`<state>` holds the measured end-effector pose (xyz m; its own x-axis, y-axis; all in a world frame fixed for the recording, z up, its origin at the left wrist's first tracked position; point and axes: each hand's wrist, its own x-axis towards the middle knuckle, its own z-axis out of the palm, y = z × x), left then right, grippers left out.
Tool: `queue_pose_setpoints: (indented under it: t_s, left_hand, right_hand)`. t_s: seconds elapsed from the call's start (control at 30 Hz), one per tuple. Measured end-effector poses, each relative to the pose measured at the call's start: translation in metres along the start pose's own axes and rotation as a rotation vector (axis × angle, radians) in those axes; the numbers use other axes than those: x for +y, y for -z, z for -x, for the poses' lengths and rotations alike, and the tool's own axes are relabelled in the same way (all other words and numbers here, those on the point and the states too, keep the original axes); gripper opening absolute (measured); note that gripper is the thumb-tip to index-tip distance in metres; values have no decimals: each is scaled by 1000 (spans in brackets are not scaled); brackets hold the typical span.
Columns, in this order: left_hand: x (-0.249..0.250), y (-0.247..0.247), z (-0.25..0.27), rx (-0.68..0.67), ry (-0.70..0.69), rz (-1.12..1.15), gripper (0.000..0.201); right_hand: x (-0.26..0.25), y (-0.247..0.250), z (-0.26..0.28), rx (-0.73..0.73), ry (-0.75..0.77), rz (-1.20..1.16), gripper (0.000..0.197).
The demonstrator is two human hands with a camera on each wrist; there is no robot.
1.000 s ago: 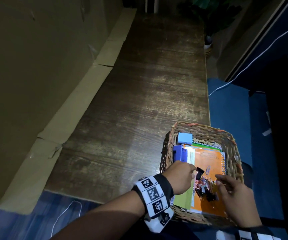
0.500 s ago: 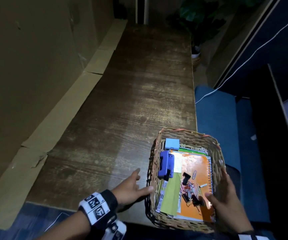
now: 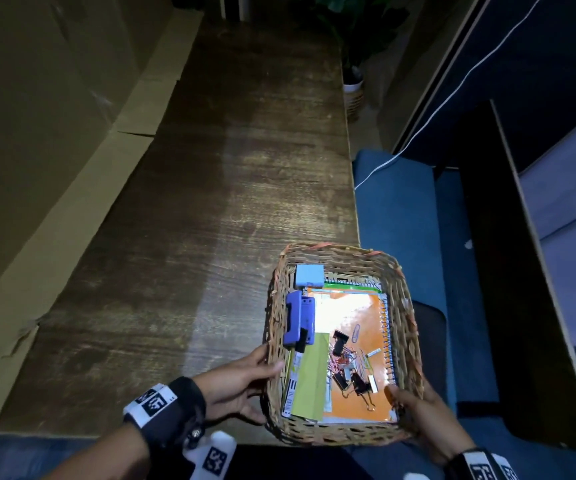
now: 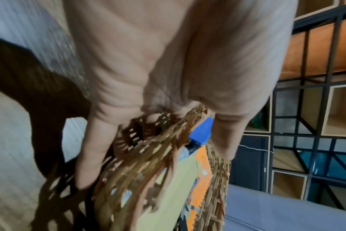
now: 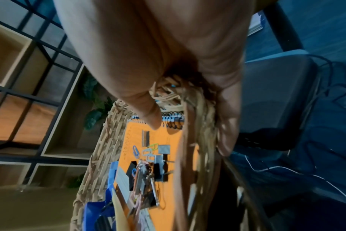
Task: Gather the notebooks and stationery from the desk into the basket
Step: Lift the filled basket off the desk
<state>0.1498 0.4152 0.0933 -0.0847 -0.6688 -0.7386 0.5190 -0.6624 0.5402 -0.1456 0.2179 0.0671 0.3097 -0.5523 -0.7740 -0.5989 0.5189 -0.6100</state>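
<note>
A woven basket (image 3: 407, 306) is at the desk's near right corner, between both hands. In it lie an orange spiral notebook (image 3: 352, 313), a green sheet (image 3: 309, 379), a blue stapler (image 3: 298, 318), a pale blue box (image 3: 309, 275), a marker (image 3: 296, 372) and several binder clips (image 3: 352, 375). My left hand (image 3: 245, 379) grips the left wall, thumb over the rim and fingers outside. My right hand (image 3: 414, 410) grips the near right corner, thumb inside. The left wrist view shows my left hand (image 4: 148, 62) on the basket's wall (image 4: 148, 171). The right wrist view shows my right thumb above the clips (image 5: 154, 168).
The dark wooden desk (image 3: 210, 220) runs away from me, with a cardboard wall (image 3: 37, 133) along its left side. A blue seat (image 3: 397, 220) lies to the right of the desk. Beyond are a potted plant (image 3: 354, 88) and a white cable (image 3: 418, 133).
My left hand left the inside of the basket, passed to its left side with fingers spread, and now grips the wall. My right hand moved from the clips to the right rim.
</note>
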Motion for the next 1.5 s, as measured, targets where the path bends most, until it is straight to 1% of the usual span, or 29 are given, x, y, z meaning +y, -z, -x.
queue_pose_setpoints:
  t_s: [0.03, 0.07, 0.13, 0.17, 0.2, 0.23, 0.27, 0.3, 0.4, 0.43, 0.5, 0.6, 0.63, 0.7, 0.8, 0.87, 0.97, 1.0, 1.03, 1.07, 1.13, 1.17, 1.23, 1.27, 1.3, 1.37, 1.43, 1.5]
  left_hand:
    - [0, 0, -3, -15, 7, 5, 85]
    - [1, 0, -6, -10, 21, 9, 87]
    - [4, 0, -11, 9, 42, 24, 94]
    - [6, 0, -12, 10, 47, 18, 94]
    - [8, -2, -14, 4, 52, 7, 88]
    - [9, -3, -15, -4, 55, -4, 76]
    - [10, -4, -16, -8, 55, -6, 63]
    - [9, -4, -17, -11, 55, -8, 57]
    - [9, -2, -20, -8, 61, -14, 53]
    - [10, -1, -20, -3, 61, -5, 53]
    - [17, 3, -19, 5, 48, -4, 54]
    - [38, 14, -14, 16, 23, 16, 57]
    - [46, 19, -13, 22, 13, 20, 57]
    - [67, 30, -14, 38, -13, 14, 60]
    - [107, 45, -19, 102, -78, -16, 50]
    - [139, 54, -25, 159, -134, -70, 46]
    - [189, 62, -32, 228, -219, -119, 39]
    - [206, 67, -35, 258, -247, -138, 37]
    - [224, 71, -38, 274, -273, -166, 36]
    - [242, 75, -41, 279, -289, -195, 37]
    - [275, 84, -48, 304, -307, -280, 41]
    - [290, 89, -52, 332, -319, -333, 43]
    - [318, 96, -63, 417, -353, -431, 45]
    - [330, 97, -68, 458, -381, -468, 44]
    - [340, 97, -72, 489, -411, -492, 43]
    - [356, 100, -84, 525, -429, -498, 41]
    - [366, 107, -98, 549, -404, -481, 38]
    - [372, 120, -114, 579, -379, -475, 35]
  right_hand:
    - [3, 1, -3, -17, 14, -16, 89]
    - [1, -1, -2, -33, 30, -56, 90]
    - [-33, -21, 26, -55, 45, -64, 99]
    - [-40, -26, 30, -60, 47, -71, 94]
    - [-41, -27, 30, -57, 50, -80, 83]
    - [-40, -26, 28, -45, 60, -78, 77]
    - [-40, -26, 27, -29, 70, -54, 78]
    - [-40, -25, 26, -19, 88, -30, 82]
    - [-41, -27, 24, 6, 189, 31, 102]
    - [-44, -28, 24, 15, 194, 40, 101]
    - [-50, -30, 22, 16, 204, 35, 78]
    - [-73, -33, 20, -53, 240, 32, 57]
    - [-83, -33, 18, -68, 276, 31, 55]
    - [-108, -36, 12, -95, 320, -11, 56]
    - [-149, -43, -3, -139, 349, -91, 49]
    - [-179, -47, -20, -131, 372, -142, 55]
    - [-220, -50, -50, -81, 432, -102, 80]
    - [-235, -51, -59, -74, 441, -89, 85]
    - [-252, -54, -65, -67, 431, -77, 86]
    - [-271, -58, -69, -63, 407, -72, 78]
    - [-303, -64, -77, -86, 354, -95, 56]
    - [-317, -65, -85, -86, 343, -103, 56]
    - [-338, -68, -109, -41, 350, -43, 72]
    - [-344, -66, -130, -18, 374, -6, 81]
    - [-348, -64, -154, -10, 394, 18, 85]
    - [-355, -64, -199, 21, 393, 43, 86]
    - [-361, -67, -229, 36, 385, 50, 88]
    - [-371, -74, -229, 24, 375, 57, 92]
